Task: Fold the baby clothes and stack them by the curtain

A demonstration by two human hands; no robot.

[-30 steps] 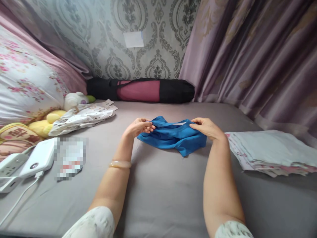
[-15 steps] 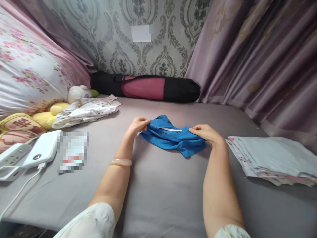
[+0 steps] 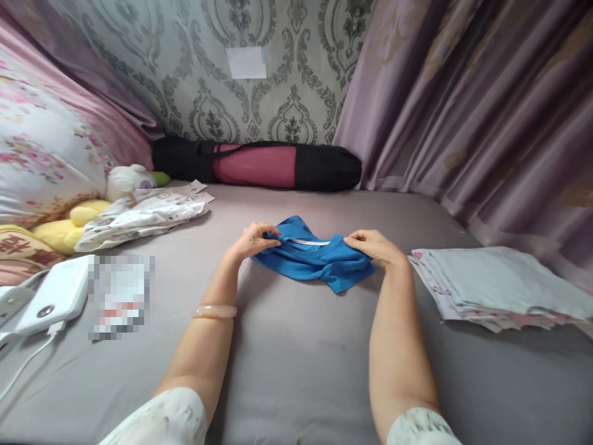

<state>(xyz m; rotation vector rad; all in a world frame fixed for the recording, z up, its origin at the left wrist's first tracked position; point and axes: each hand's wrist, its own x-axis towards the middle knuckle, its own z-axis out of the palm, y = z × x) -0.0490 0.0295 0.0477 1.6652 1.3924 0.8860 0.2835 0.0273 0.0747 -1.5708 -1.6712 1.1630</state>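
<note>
Now holds one blue garment [image 3: 315, 262] low over the middle of the grey bed [image 3: 296, 364], working with two bare hands. Pinches the garment's right shoulder between thumb and fingertips of the right hand [image 3: 377, 245]; keeps the thumb and fingers of the left hand [image 3: 252, 240] at the opposite shoulder, slightly parted with blue cloth showing between, so cannot tell how firmly gripped. Shows a white strip inside the neckline. Wears one pale bangle [image 3: 214, 311] on the left forearm. Has one stack of folded cloths [image 3: 504, 281] just beside the right forearm, too tightly layered to count. Has, well to the left, one pixelated packet [image 3: 121, 296], unreadable behind the blocks apart from a reddish band; beyond it, one white power bank [image 3: 58, 293] with a round dark display, a white cable [image 3: 28, 364] plugged in, and one power strip [image 3: 12, 303] cut off by the picture's edge. Includes, farther back, one crumpled spotted cloth [image 3: 148, 219], one yellow plush [image 3: 69, 228], one white plush [image 3: 127, 180], one floral pillow [image 3: 41, 148], and one cushion [image 3: 23, 244] bearing a large brown character, not clearly legible. Ends at the wall with one black-and-maroon bag [image 3: 254, 165], below one white paper [image 3: 246, 62].
</note>
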